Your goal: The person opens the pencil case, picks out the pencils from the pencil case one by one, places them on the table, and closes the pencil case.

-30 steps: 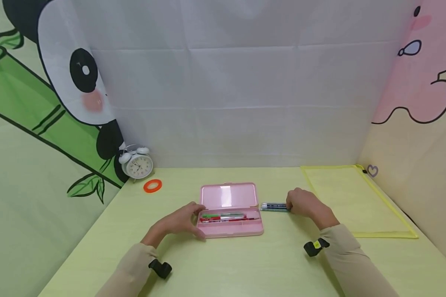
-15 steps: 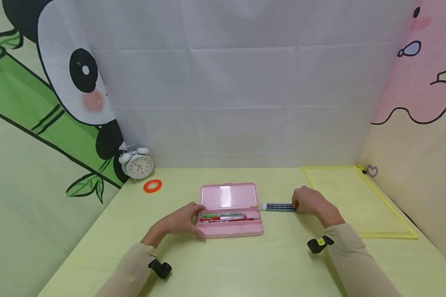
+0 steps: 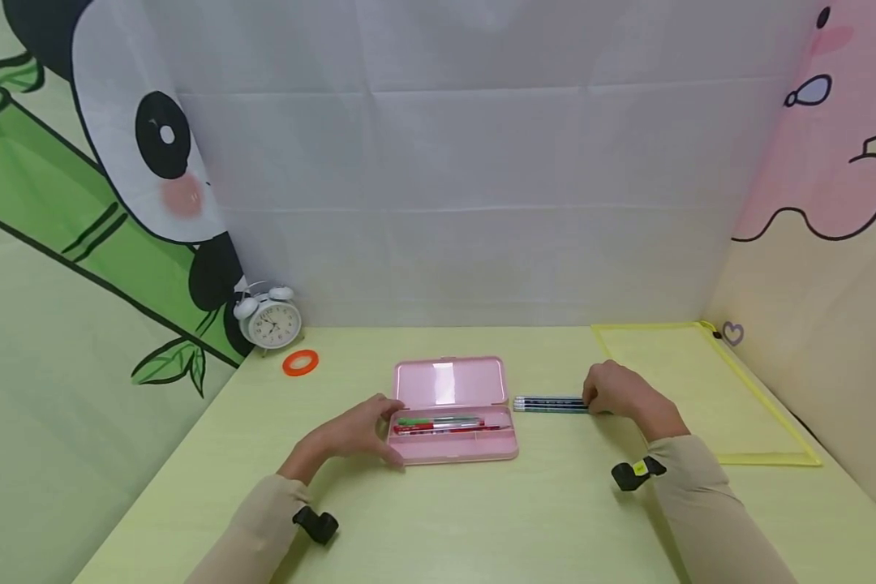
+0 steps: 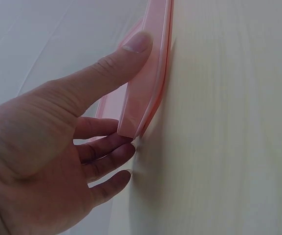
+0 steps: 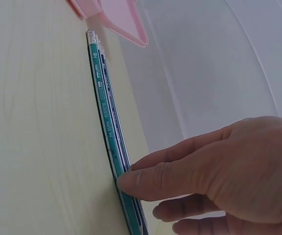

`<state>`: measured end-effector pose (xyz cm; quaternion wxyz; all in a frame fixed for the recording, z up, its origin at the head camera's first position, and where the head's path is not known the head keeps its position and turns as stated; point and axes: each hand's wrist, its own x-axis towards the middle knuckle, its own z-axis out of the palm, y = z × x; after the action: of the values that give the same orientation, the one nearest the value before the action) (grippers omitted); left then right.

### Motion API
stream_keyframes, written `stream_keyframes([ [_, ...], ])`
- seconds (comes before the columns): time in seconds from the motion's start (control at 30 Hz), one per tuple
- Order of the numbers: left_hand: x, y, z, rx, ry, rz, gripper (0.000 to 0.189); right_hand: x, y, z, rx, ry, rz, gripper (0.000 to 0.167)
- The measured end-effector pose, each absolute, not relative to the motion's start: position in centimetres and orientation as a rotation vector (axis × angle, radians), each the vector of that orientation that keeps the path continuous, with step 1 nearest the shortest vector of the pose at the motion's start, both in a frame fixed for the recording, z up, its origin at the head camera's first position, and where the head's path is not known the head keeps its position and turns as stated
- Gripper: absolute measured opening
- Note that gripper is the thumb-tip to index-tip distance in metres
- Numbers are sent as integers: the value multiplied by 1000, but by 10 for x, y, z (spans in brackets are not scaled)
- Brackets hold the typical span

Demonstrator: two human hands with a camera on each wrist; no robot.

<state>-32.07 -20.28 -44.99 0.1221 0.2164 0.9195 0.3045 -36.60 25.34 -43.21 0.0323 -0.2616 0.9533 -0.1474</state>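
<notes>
A pink pencil case lies with its lid raised behind it. Inside it are a green pen and red pens. My left hand holds the case's left end, its thumb on the front wall and its fingers around the end. To the right of the case, several pencils lie side by side on the table, eraser ends toward the case. My right hand pinches them near their right ends, thumb on the near side; the tips are mostly hidden in the head view.
A white alarm clock stands at the back left, with an orange ring of tape in front of it. A yellow-edged mesh zip pouch lies flat at the right, partly under my right forearm. A white curtain closes the back.
My right hand has slid rightward along the pencils, uncovering more of their length, while their eraser ends stay beside the case. The left hand and the pencil case have not moved.
</notes>
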Motion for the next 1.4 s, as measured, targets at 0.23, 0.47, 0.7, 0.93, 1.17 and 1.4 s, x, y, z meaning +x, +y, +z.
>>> stream_keyframes([
  [0.23, -320, -203, -451, 640, 2673, 906, 92, -366, 254, -435, -800, 2927, -440, 11],
  [0.47, -320, -204, -451, 642, 2676, 897, 93, -366, 255, -435, -828, 2944, -428, 10],
  [0.7, -322, -204, -451, 653, 2679, 888, 93, -366, 254, -435, -827, 2944, -426, 8],
  [0.93, -322, -204, -452, 665, 2684, 882, 92, -366, 253, -435, -802, 2937, -425, 6],
  [1.17, -321, -204, -451, 673, 2679, 890, 91, -366, 254, -436, -787, 2935, -426, 6],
  [1.4, -321, -204, -451, 682, 2682, 890, 91, -366, 255, -434, -796, 2921, -449, 6],
])
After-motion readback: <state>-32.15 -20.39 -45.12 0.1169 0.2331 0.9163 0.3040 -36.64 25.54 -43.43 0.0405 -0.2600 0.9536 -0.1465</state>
